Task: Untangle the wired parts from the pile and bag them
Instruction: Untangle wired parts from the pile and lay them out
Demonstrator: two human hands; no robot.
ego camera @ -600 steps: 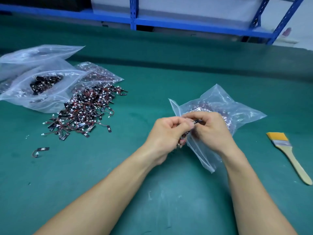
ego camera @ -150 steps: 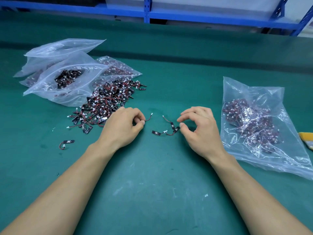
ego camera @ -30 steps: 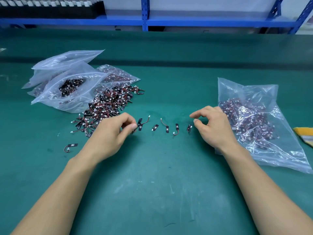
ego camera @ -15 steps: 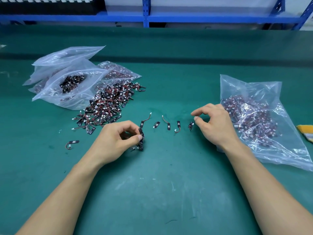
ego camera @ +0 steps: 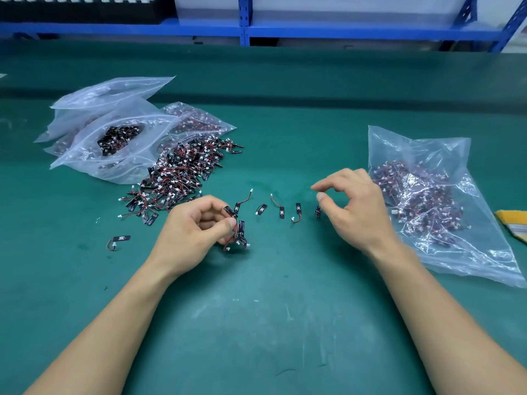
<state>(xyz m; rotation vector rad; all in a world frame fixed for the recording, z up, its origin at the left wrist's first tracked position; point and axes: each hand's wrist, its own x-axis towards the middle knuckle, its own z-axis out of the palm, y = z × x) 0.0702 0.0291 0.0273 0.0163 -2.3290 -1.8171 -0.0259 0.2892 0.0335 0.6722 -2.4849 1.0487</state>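
A tangled pile of small black wired parts (ego camera: 182, 173) with red wires lies left of centre on the green mat. My left hand (ego camera: 191, 232) pinches a small cluster of these parts (ego camera: 238, 233) just above the mat. Several separated parts (ego camera: 281, 210) lie in a row between my hands. My right hand (ego camera: 353, 206) hovers at the row's right end, thumb and forefinger apart, holding nothing. A clear bag with sorted parts (ego camera: 433, 201) lies to the right of that hand.
Several clear zip bags (ego camera: 114, 132), one open with parts inside, lie at the back left. One stray part (ego camera: 119, 240) sits alone near the left. A yellow-bristled brush (ego camera: 513, 223) pokes in at the right edge. Blue shelving (ego camera: 245, 27) runs behind the table.
My left hand has drawn a small cluster of parts out of the pile toward me and lifted it slightly. My right hand has stayed near the row's right end.
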